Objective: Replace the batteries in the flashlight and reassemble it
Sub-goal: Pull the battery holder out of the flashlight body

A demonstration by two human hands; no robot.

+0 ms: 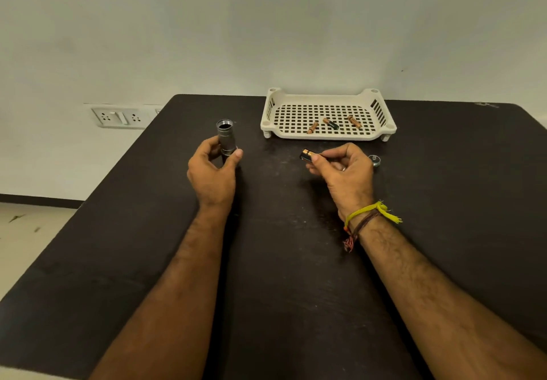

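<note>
Currently, your left hand (211,172) grips the flashlight body (226,138), fingers and thumb curled round its lower part. The silver tube stands nearly upright above the counter (148,231), with its open end facing up and the dark bore visible. Your right hand (343,169) pinches a battery holder (307,155) between thumb and fingertips; the dark block shows copper-coloured cell ends and points toward the flashlight body. The two items are apart, with a gap of bare counter between them.

Just beyond your right hand, partly hidden by the knuckles, a small round silver cap (375,160) rests on the counter. Whether it is the tail cap or the lens end cannot be told.

Further back, a cream perforated tray (275,104) stands on short feet near the far edge of the counter. Three loose batteries (330,123) lie on its grid floor, each at a different angle, none touching another.

Your right wrist carries a yellow thread band (368,211) and a darker cord beside it. On the wall to the left of the counter, a white socket panel (118,116) is mounted.
</note>
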